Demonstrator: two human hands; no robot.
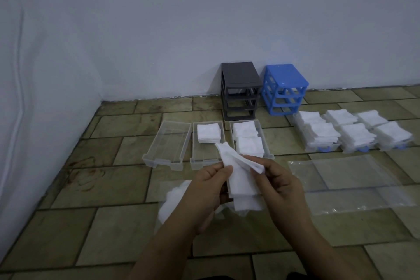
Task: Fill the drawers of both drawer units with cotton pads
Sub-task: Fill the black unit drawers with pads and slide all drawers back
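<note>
On the tiled floor (109,220) before the wall we find both drawer units emptied of their drawers: the grey unit (241,91) and the blue unit (285,88) stand side by side against the wall, frames open. We judge the drawers were laid out flat so they can be loaded from above.

Three clear drawers sit in a row in front of the grey unit. The left drawer (167,143) holds nothing that we can see. The middle drawer (208,143) holds one stack of cotton pads at its far end, with the near half bare. The right drawer (251,138) is filled along its whole length. To the right, near the blue unit, three drawers with blue handles (354,136) are heaped with pads above their rims.

The left hand (208,191) has its fingers curled round the side of a stack of cotton pads (242,186), held upright above the floor just short of the middle drawer. The right hand (280,186) pinches the top few pads between thumb and fingertips and bends them away from the stack. We judge this to be separating or counting off a portion sized for the bare half of the middle drawer.

An opened clear wrapper (350,179) lies flat to the right, and more loose white material (172,200) lies under the left wrist; we cannot tell whether it is pads or packaging.

By our judgement four of six drawers are filled.
</note>
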